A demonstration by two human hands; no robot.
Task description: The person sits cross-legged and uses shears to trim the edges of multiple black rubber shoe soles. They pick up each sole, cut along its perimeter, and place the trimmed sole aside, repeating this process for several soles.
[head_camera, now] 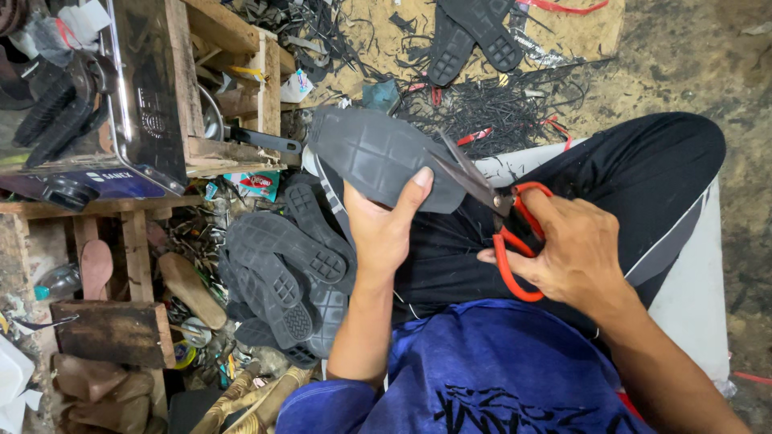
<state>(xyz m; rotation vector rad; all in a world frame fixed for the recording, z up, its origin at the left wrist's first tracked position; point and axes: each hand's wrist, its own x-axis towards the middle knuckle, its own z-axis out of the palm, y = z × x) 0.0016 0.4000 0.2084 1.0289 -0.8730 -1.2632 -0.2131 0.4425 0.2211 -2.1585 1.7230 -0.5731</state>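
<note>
My left hand (384,227) grips a dark grey rubber shoe sole (374,154) with a square tread pattern, thumb on top, holding it over my lap. My right hand (567,251) holds red-handled scissors (505,215), fingers through the loops. The open blades (462,170) bite into the sole's right edge. I sit with black trousers (643,173) and a blue shirt (490,370) below.
A pile of several dark soles (289,273) lies left of my knee. A wooden bench (217,96) with a metal box (145,88) stands at the left. Black rubber trimmings (490,104) and two more soles (474,36) litter the floor ahead.
</note>
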